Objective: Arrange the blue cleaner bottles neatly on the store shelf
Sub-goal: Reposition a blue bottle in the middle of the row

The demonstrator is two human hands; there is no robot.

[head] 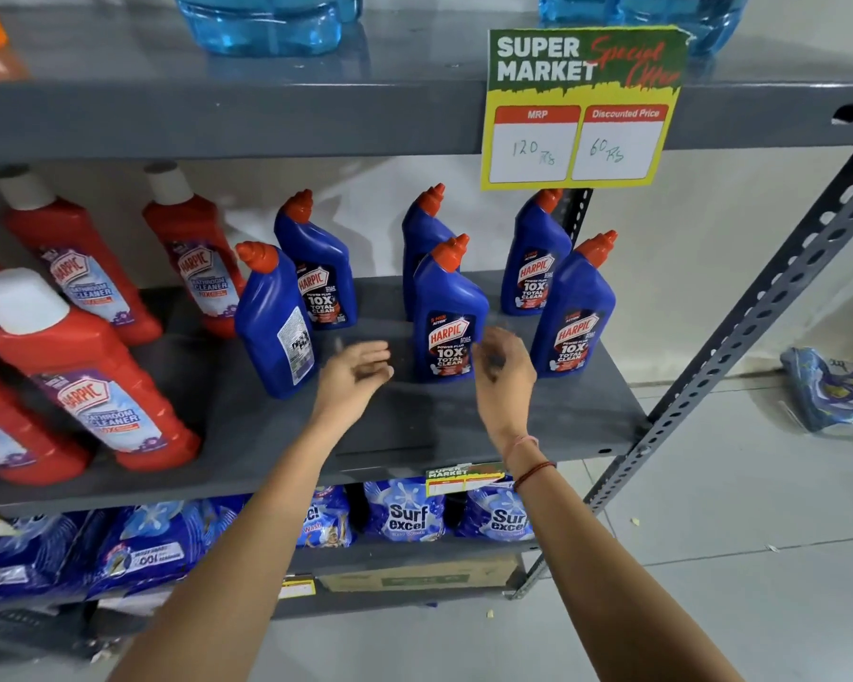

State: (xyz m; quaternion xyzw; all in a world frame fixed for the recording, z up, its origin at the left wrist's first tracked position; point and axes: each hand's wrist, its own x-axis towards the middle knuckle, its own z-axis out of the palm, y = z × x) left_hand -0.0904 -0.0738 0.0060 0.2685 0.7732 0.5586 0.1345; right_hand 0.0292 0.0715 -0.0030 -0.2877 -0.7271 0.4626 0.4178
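Head view: six blue cleaner bottles stand upright on the grey shelf (464,425), long axes vertical, in two loose rows. The left hand (355,371) hovers released, fingers spread and blurred, touching nothing; the back-turned bottle (274,322), its label facing away, stands just beyond and to the left of that grip. The right hand (503,366) is loosely curled and empty, just beside the front middle bottle (446,317), which lies up and to its left. Contact there cannot be told. The left hand looks nearer the odd bottle.
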